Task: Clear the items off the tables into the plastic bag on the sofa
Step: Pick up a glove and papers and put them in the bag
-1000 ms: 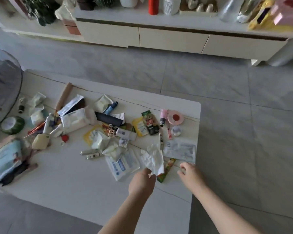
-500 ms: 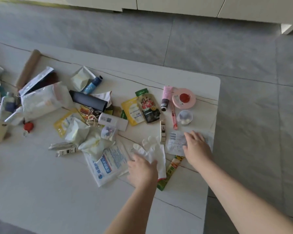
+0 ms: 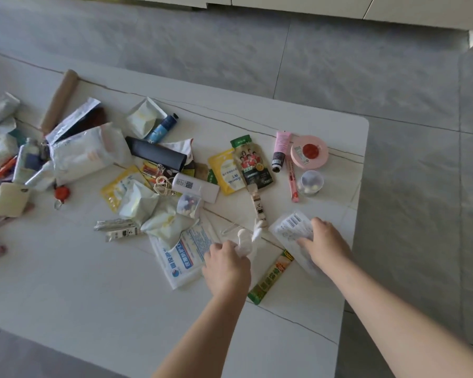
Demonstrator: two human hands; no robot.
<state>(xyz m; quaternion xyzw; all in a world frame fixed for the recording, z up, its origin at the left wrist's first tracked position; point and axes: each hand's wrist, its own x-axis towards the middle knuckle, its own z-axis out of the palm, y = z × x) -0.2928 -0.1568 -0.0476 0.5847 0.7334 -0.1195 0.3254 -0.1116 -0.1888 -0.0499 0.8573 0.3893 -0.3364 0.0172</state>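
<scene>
Head view shows both hands low over the near right corner of the bench. The left hand has its fingers bunched round a white glove, whose limp finger ends trail away beyond the knuckles. The right hand pinches a clear printed packet lying just left of its fingers. Between the two hands a green snack stick runs lengthwise toward the person, nearer the left hand. No plastic bag is in sight.

Pouch lies on the table between sachet and tube
</scene>
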